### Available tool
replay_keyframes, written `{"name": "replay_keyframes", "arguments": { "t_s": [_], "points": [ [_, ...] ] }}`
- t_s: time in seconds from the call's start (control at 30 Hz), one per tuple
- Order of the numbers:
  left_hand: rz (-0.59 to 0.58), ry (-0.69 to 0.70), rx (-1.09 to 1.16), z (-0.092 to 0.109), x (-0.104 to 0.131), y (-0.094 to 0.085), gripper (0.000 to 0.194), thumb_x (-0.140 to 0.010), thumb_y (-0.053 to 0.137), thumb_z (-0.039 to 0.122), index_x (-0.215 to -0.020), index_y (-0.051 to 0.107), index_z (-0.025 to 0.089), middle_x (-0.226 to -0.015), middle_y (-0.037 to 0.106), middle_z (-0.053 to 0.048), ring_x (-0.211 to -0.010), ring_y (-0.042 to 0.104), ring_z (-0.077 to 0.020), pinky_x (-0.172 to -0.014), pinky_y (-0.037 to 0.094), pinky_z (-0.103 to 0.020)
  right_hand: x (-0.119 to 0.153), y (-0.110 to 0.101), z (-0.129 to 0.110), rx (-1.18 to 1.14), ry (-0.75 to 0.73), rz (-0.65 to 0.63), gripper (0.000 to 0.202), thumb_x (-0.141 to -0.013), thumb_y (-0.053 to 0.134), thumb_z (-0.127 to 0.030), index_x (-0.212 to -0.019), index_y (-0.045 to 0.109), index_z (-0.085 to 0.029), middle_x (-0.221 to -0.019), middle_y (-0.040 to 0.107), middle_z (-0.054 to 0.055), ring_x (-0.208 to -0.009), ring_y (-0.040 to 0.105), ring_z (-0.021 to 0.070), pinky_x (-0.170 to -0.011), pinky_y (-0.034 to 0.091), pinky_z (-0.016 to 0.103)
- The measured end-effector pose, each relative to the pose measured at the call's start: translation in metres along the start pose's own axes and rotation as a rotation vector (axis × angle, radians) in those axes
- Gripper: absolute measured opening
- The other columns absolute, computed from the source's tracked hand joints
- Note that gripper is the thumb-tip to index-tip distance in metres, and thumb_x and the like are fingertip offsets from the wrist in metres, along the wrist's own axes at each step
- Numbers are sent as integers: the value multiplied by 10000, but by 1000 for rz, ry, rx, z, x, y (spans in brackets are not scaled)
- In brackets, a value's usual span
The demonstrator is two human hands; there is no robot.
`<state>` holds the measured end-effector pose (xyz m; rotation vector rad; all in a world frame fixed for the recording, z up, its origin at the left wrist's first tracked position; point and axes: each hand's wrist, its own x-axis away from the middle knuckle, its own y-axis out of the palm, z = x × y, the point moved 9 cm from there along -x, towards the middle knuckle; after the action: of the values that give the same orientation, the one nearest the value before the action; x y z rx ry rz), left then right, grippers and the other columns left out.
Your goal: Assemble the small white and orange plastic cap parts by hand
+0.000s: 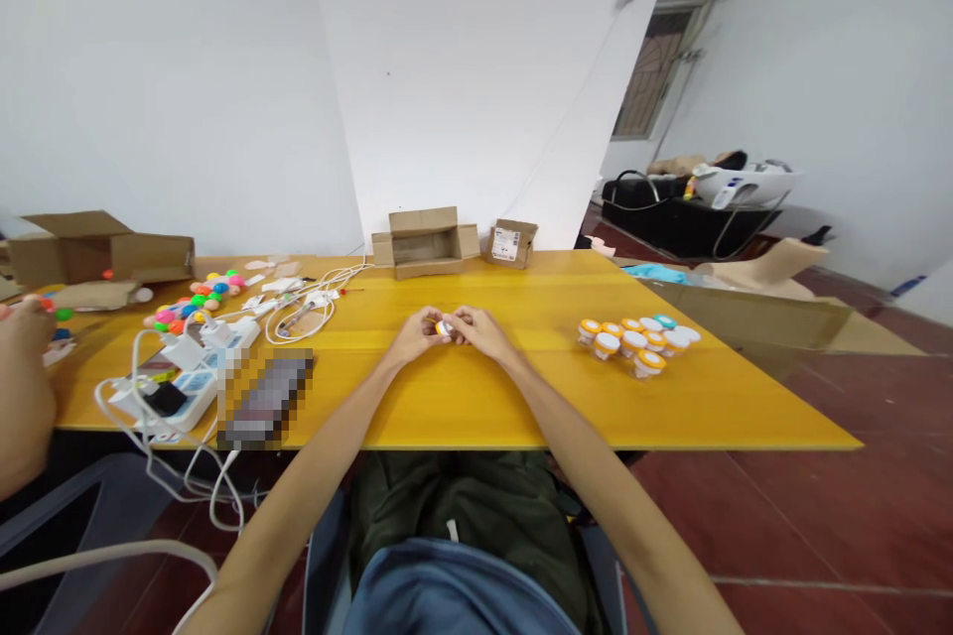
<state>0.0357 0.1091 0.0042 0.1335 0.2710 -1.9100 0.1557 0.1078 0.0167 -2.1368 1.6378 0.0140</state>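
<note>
Both my hands meet above the middle of the yellow table. Between their fingertips is a small jar (444,328) with a white and orange lid, mostly covered by the fingers. My left hand (417,335) is closed around its left side. From the right, my right hand (477,329) pinches it with bent fingers. A group of similar small clear jars (634,341) stands to the right, most with white lids rimmed in orange and one rimmed in teal.
Two cardboard boxes (426,268) stand at the table's back edge. On the left lie a power strip (215,372) with chargers, white cables (328,303), a pixelated phone (266,399) and colourful balls (201,296). Another person's arm (26,397) reaches in at far left.
</note>
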Motion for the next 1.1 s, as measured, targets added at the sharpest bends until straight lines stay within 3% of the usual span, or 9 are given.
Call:
{"name": "replay_keyframes", "arguments": {
  "t_s": [0.17, 0.4, 0.8, 1.1],
  "points": [
    [19, -18, -18, -4, -1, -1, 410, -591, 863, 230, -907, 607, 178, -843, 723, -9, -823, 707, -181, -844, 553, -348, 0, -8, -9, 211, -104, 45, 322, -875, 613, -490, -726, 668, -210, -693, 699, 6, -689, 657, 160, -652, 494, 256],
    [93, 14, -111, 0, -2, -8, 293, -594, 799, 156, -832, 629, 178, -812, 707, 3, -771, 678, -163, -807, 554, -324, -4, -12, -3, 104, -105, 42, 231, -744, 746, -305, -946, 693, -207, -1029, 733, 46, -795, 666, 160, -777, 545, 306],
    [99, 62, -194, 1, -3, -8, 320, -594, 834, 248, -844, 643, 190, -827, 711, 7, -786, 671, -168, -798, 547, -317, -3, -9, -12, 117, -173, 52, 161, -746, 712, -245, -906, 715, -225, -958, 736, 35, -821, 670, 175, -753, 547, 302],
    [93, 58, -180, -2, -5, -9, 301, -585, 830, 207, -820, 643, 183, -792, 708, 9, -769, 671, -170, -802, 546, -325, 2, -7, -26, 148, -221, 29, 147, -797, 677, -245, -923, 751, -228, -969, 743, 53, -852, 673, 189, -756, 545, 298]
  ]
}}
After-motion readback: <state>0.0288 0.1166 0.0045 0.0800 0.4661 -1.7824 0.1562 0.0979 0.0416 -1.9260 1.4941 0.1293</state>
